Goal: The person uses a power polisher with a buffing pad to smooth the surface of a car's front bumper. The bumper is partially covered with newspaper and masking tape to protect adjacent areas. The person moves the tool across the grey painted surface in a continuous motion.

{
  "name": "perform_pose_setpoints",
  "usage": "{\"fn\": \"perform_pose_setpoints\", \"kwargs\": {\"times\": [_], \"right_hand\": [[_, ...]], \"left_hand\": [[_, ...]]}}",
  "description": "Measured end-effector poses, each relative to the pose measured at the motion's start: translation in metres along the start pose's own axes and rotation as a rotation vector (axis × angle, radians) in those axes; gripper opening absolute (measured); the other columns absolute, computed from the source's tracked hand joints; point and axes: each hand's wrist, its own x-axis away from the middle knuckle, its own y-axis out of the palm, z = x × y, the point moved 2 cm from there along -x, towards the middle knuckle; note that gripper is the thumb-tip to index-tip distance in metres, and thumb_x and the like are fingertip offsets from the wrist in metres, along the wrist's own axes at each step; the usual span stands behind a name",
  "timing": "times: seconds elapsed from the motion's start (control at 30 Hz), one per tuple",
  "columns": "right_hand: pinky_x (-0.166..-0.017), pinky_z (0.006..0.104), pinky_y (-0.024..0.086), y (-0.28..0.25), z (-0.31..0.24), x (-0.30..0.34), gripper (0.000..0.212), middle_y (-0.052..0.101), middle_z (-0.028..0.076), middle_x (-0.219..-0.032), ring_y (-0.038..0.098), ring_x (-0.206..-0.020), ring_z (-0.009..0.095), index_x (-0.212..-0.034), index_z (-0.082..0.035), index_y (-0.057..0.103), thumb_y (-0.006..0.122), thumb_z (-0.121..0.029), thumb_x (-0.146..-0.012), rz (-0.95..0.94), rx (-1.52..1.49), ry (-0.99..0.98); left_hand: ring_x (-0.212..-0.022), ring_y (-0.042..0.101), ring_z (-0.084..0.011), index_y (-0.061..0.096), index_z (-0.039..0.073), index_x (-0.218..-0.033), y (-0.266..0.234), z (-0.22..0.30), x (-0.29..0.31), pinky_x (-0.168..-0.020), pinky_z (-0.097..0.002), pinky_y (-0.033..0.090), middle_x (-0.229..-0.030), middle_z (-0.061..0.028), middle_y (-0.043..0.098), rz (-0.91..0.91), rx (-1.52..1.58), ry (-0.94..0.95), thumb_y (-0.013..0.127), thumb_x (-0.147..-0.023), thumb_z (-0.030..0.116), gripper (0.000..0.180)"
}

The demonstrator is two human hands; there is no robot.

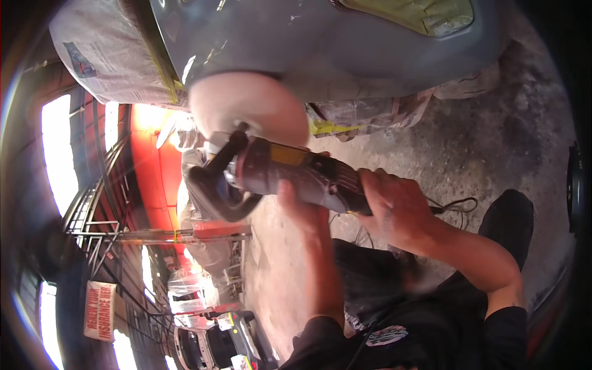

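Observation:
Both of my hands are on a rotary polisher (296, 161) with a dark body and a black loop handle. My left hand (300, 206) is wrapped round the middle of the body from the near side. Farther right, my right hand (394, 200) grips the rear end, close to the cord. A large pale pink buffing pad (246, 105) at the tool's head is blurred. Its far edge meets the glossy grey car panel (296, 52); how firmly it presses cannot be told. The loop handle (225, 209) has no hand on it.
Newspaper masking (114, 49) covers part of the car at the upper left, and a yellowish taped-over patch (425, 12) lies on the panel. A black cord (459, 206) trails over the stained concrete floor (468, 132). Another car (231, 342) stands at the lower left.

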Motion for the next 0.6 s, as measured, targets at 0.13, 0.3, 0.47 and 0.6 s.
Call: {"fn": "perform_pose_setpoints", "kwargs": {"times": [0.13, 0.3, 0.47, 0.6], "right_hand": [[-0.065, 0.046, 0.059, -0.015, -0.003, 0.014, 0.043, 0.065, 0.019, -0.09, 0.071, -0.079, 0.037, -0.108, -0.001, 0.051, 0.078, -0.02, -0.079, -0.026, 0.179, -0.025], [-0.057, 0.039, 0.058, -0.025, -0.03, 0.006, 0.027, 0.064, 0.015, -0.079, 0.071, -0.07, 0.03, -0.098, 0.0, 0.054, 0.071, -0.015, -0.082, 0.14, 0.264, -0.106], [-0.054, 0.0336, 0.057, -0.045, -0.054, -0.002, 0.018, 0.064, 0.012, -0.076, 0.071, -0.067, 0.024, -0.094, -0.003, 0.056, 0.065, -0.012, -0.082, 0.215, 0.473, -0.14], [-0.071, 0.0436, 0.055, -0.054, -0.053, 0.005, 0.062, 0.065, 0.014, -0.094, 0.069, -0.081, 0.033, -0.12, -0.002, 0.053, 0.086, -0.028, -0.074, -0.057, 0.499, 0.037]], "left_hand": [[-0.105, 0.07, -0.0391, 0.044, 0.001, -0.145, 0.012, -0.02, 0.017, -0.094, -0.0478, 0.058, -0.121, -0.0206, 0.065, 0.142, 0.117, 0.022, 0.066, -0.09, 0.05, 0.077], [-0.099, 0.072, -0.0366, 0.046, 0.001, -0.142, 0.016, 0.006, 0.0, -0.086, -0.0467, 0.061, -0.121, -0.0198, 0.066, 0.157, 0.086, 0.066, 0.058, -0.092, 0.057, 0.077], [-0.099, 0.071, -0.0379, 0.048, 0.002, -0.139, 0.035, 0.025, -0.018, -0.084, -0.047, 0.06, -0.116, -0.0185, 0.067, 0.053, 0.289, 0.082, 0.054, -0.093, 0.055, 0.071], [-0.105, 0.068, -0.0338, 0.057, 0.003, -0.131, 0.043, 0.0, 0.004, -0.092, -0.0469, 0.055, -0.112, -0.014, 0.069, 0.199, 0.254, 0.037, 0.051, -0.095, 0.062, 0.069]]}}
